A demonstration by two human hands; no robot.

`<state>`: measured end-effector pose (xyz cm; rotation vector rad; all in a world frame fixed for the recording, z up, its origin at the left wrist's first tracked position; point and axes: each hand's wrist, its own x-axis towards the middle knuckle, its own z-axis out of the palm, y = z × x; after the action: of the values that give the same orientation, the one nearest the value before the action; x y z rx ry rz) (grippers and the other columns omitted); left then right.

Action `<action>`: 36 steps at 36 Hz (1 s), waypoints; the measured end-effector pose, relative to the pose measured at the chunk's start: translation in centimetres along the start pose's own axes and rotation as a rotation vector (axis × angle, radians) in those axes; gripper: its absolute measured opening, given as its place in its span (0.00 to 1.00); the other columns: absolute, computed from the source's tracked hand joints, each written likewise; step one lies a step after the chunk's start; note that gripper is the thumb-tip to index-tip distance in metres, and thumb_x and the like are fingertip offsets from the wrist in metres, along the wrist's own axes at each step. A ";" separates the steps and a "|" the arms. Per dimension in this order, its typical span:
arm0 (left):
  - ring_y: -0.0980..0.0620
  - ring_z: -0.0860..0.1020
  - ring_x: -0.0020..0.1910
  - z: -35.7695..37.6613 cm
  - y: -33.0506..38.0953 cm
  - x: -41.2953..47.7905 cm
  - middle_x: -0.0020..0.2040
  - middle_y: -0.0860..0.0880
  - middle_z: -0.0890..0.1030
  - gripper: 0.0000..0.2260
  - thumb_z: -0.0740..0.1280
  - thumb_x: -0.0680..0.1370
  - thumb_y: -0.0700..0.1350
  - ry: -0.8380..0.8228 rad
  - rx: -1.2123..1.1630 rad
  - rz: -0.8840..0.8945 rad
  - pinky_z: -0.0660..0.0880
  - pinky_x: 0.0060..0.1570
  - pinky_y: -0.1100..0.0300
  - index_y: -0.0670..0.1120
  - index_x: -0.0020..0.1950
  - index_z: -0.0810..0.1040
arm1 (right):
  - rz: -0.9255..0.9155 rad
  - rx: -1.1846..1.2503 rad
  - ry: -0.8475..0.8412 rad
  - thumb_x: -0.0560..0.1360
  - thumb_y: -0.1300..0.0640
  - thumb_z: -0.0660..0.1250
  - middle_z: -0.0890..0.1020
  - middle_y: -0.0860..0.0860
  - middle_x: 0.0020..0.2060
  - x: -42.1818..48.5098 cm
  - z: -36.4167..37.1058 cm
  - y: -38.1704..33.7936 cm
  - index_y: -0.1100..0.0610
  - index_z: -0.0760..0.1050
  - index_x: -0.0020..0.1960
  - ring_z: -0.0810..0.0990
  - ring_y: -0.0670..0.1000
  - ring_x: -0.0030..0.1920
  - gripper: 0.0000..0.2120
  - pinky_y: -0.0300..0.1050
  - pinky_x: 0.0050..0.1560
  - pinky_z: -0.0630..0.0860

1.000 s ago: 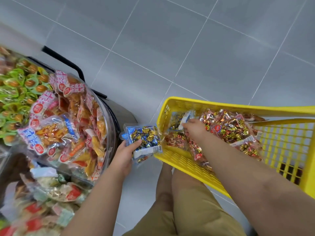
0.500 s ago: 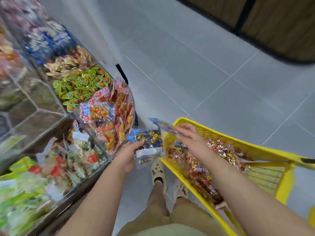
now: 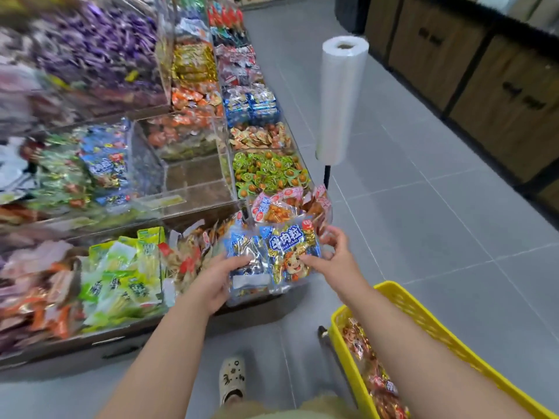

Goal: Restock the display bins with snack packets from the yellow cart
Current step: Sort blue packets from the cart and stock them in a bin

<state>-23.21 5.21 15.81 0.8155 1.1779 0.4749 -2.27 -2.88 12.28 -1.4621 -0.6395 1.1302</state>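
Clear plastic-bag roll [image 3: 343,95] standing upright on black pole; grey tiled floor [image 3: 423,225] stretching beneath; brown wooden cabinets [image 3: 484,95] lining far right; cream clog [image 3: 232,378] resting on floor

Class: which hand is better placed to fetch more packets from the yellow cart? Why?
Right: the right hand is nearer the yellow cart, its forearm above it; the left hand is by the bins.

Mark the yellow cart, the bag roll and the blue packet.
yellow cart [image 3: 417,313]: head view, far rim.
bag roll [image 3: 341,95]: head view, side.
blue packet [image 3: 286,240]: head view, printed front.
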 end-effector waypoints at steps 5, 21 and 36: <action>0.46 0.77 0.58 -5.6 2.1 0.4 0.60 0.45 0.79 0.32 0.75 0.64 0.44 0.083 -0.073 0.047 0.74 0.59 0.48 0.42 0.66 0.71 | 0.152 -0.119 -0.173 0.61 0.56 0.80 0.72 0.44 0.52 3.1 5.4 -0.7 0.42 0.51 0.74 0.73 0.49 0.58 0.52 0.45 0.53 0.73; 0.46 0.77 0.45 -30.7 12.8 5.4 0.48 0.44 0.77 0.06 0.69 0.76 0.39 0.240 -0.067 0.149 0.75 0.52 0.47 0.47 0.45 0.74 | 0.241 0.127 -0.046 0.70 0.65 0.71 0.82 0.55 0.43 10.4 31.6 -4.3 0.60 0.72 0.56 0.80 0.53 0.39 0.16 0.48 0.39 0.78; 0.44 0.75 0.40 -45.1 19.4 7.7 0.51 0.44 0.74 0.05 0.65 0.78 0.43 0.310 -0.363 0.183 0.76 0.29 0.59 0.43 0.50 0.71 | -0.065 -0.480 -0.012 0.69 0.54 0.75 0.74 0.50 0.45 20.1 45.9 -8.7 0.56 0.68 0.55 0.72 0.48 0.43 0.20 0.40 0.37 0.69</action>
<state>-61.42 36.89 19.07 0.5473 1.2550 0.9634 -33.82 36.58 18.61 -1.8219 -1.0082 0.9737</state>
